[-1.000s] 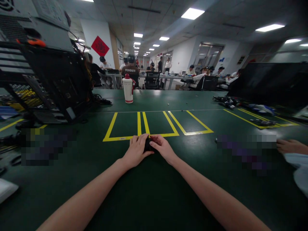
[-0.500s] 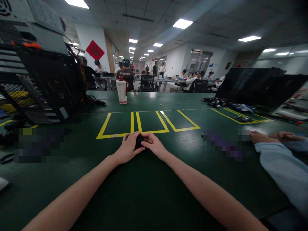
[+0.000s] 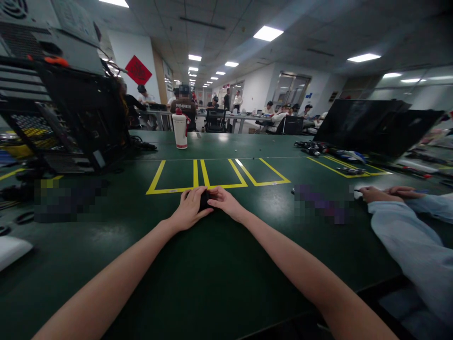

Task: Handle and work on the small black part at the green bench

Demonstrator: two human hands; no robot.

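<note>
1. Black thing point(image 3: 204, 201), head view: between left hand point(image 3: 191, 208) and right hand point(image 3: 225, 203), on the near side of the yellow tape point(image 3: 195, 174).
2. Grip of left hand: curled around the left side, holding it.
3. Grip of right hand: bent in, holding the right side.
4. Farther away: white cup point(image 3: 180, 131), standing on the green table point(image 3: 222, 269).

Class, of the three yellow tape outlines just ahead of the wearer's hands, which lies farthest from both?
The right outline. The left hand and right hand are by the near edges of the left outline and middle outline.
</note>
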